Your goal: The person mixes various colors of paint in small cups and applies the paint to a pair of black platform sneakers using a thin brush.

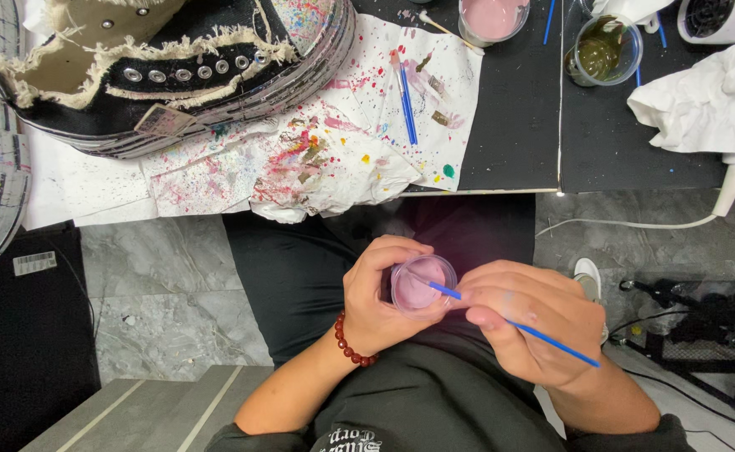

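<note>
1. Cradling a small clear plastic cup of pale pink paint (pixel 422 285), the left hand (pixel 381 299) sits over the lap, its fingers (pixel 392 248) curled around the cup's rim and wall and pinching it from both sides
2. The right hand (pixel 535 322) pinches a thin blue-handled paintbrush (pixel 514 325) between thumb and pressed-together fingers (pixel 501 295); the brush tip dips into the pink paint inside the cup, and the handle slants down to the right past the knuckles
3. A string of dark red round beads (pixel 350 345) circles the left wrist
4. Both hands hang below the edge of the black surface (pixel 514 125), above black trousers and a grey marbled floor (pixel 166 285)
5. On the surface lies a white paper sheet splattered with red, pink and green paint (pixel 342 142), with two more blue paintbrushes (pixel 407 105) resting on it
6. A black canvas high-top shoe with frayed cream edging and metal eyelets (pixel 175 67) lies tilted on the paper at upper left
7. Near the far edge stand a clear cup of pink paint (pixel 493 17) and a clear cup of murky olive liquid (pixel 602 52), well apart from the hands
8. Crumpled white cloth (pixel 694 105) lies at the right of the surface
</note>
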